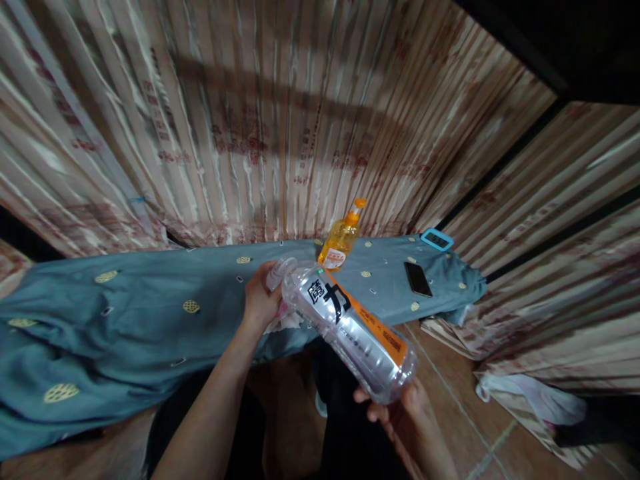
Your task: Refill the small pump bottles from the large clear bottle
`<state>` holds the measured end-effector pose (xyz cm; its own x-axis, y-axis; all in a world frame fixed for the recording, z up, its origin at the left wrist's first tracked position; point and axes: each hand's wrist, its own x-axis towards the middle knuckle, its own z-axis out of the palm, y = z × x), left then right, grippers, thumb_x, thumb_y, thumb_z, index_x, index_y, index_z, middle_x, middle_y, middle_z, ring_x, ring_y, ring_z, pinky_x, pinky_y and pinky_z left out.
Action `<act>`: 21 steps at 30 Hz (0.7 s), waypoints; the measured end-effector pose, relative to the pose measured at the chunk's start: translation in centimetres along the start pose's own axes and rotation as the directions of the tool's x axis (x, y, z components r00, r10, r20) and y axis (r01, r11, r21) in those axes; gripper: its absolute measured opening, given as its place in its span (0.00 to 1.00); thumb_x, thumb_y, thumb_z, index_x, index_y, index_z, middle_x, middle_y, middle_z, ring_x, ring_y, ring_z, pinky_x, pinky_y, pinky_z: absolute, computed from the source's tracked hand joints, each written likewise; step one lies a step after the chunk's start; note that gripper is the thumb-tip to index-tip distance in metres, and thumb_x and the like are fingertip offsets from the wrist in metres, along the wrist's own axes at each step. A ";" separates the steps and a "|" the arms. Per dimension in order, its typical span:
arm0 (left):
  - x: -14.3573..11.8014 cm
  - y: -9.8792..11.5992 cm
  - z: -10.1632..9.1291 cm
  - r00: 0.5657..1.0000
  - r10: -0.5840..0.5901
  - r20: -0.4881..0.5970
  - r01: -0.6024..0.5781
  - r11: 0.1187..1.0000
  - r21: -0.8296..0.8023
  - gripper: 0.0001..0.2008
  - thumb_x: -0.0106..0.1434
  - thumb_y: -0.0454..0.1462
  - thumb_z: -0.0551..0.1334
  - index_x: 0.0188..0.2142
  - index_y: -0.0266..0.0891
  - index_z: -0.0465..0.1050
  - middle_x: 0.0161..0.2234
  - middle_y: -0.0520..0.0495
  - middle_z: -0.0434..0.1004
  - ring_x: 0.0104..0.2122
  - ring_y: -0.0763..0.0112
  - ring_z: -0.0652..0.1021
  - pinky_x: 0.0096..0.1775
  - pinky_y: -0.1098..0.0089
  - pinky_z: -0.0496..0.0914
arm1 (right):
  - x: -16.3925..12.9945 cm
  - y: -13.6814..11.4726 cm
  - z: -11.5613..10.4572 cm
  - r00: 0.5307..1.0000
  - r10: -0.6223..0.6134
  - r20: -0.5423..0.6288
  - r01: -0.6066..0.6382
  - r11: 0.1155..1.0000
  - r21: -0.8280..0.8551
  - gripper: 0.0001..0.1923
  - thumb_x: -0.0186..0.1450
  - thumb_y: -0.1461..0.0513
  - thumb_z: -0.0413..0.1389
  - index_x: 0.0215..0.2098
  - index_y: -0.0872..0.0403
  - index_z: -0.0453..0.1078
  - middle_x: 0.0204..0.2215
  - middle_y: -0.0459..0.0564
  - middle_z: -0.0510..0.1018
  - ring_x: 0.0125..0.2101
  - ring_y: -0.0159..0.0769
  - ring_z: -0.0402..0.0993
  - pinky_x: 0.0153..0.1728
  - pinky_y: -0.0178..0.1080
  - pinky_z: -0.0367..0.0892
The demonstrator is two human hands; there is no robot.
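A clear plastic bottle (345, 320) with a silver and orange label is held tilted in front of me, its neck up to the left and its base down to the right. My left hand (261, 300) is closed around the neck end, partly hiding it. At the base, my right hand (400, 413) grips from below, with its fingers curled against the plastic. Under the neck, a crumpled white and pink piece (286, 319) shows beside my left hand; I cannot tell if the hand holds it. Just behind stands an upright pump bottle (340, 243) of yellow liquid with an orange top.
A blue-grey cloth with pineapple prints (150, 313) covers the long surface. On its right part lie a dark phone (418, 279) and a blue-framed device (437, 239). A pleated patterned curtain (250, 133) rises behind. White fabric (530, 397) lies low on the right, near the tiled floor (450, 407).
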<state>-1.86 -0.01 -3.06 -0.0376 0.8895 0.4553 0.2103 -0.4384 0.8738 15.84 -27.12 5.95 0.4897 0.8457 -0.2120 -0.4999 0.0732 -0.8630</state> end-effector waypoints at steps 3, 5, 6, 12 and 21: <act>0.0 0.0 0.0 1.000 0.003 0.007 -0.003 1.000 0.016 0.16 0.64 0.46 0.73 0.49 0.45 0.85 0.48 0.43 0.95 0.50 0.47 0.91 0.54 0.52 0.85 | 0.0 0.0 0.2 1.000 0.001 -0.018 0.000 1.000 0.026 0.31 0.51 0.42 0.89 0.42 0.51 0.91 0.33 0.52 0.95 0.27 0.34 0.91 0.26 0.25 0.82; 0.0 0.1 0.0 1.000 0.010 0.003 -0.010 1.000 0.025 0.16 0.65 0.46 0.72 0.50 0.45 0.85 0.48 0.43 0.95 0.50 0.48 0.91 0.54 0.52 0.85 | 0.0 0.0 0.4 1.000 -0.001 -0.027 0.003 0.999 0.054 0.30 0.50 0.43 0.90 0.40 0.51 0.90 0.35 0.53 0.96 0.25 0.33 0.90 0.25 0.26 0.82; 0.0 0.1 0.0 1.000 0.014 0.001 -0.014 1.000 0.026 0.16 0.65 0.46 0.72 0.50 0.45 0.84 0.48 0.43 0.95 0.49 0.48 0.91 0.54 0.52 0.85 | 0.0 0.0 0.4 1.000 -0.004 -0.023 0.006 0.998 0.059 0.29 0.50 0.44 0.90 0.39 0.51 0.90 0.35 0.53 0.96 0.24 0.32 0.89 0.25 0.26 0.82; 0.0 0.1 0.0 1.000 0.023 -0.004 -0.023 0.999 0.023 0.16 0.64 0.48 0.71 0.48 0.45 0.84 0.46 0.43 0.95 0.48 0.48 0.91 0.53 0.51 0.85 | 0.0 0.2 0.1 1.000 -0.013 -0.014 0.013 1.000 0.016 0.29 0.52 0.42 0.89 0.42 0.49 0.92 0.29 0.51 0.93 0.26 0.33 0.90 0.27 0.23 0.82; 0.0 0.1 -0.1 1.000 0.026 0.009 -0.026 1.000 0.016 0.16 0.65 0.47 0.70 0.50 0.44 0.84 0.47 0.42 0.94 0.48 0.48 0.91 0.54 0.52 0.85 | 0.0 0.0 0.5 1.000 0.004 -0.025 -0.002 0.998 0.066 0.30 0.50 0.44 0.91 0.41 0.50 0.92 0.35 0.52 0.96 0.24 0.33 0.91 0.25 0.26 0.84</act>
<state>-1.92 -0.04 -2.91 -0.0231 0.8789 0.4764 0.2272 -0.4595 0.8586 15.49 -26.88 6.11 0.5054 0.8325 -0.2268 -0.5474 0.1062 -0.8301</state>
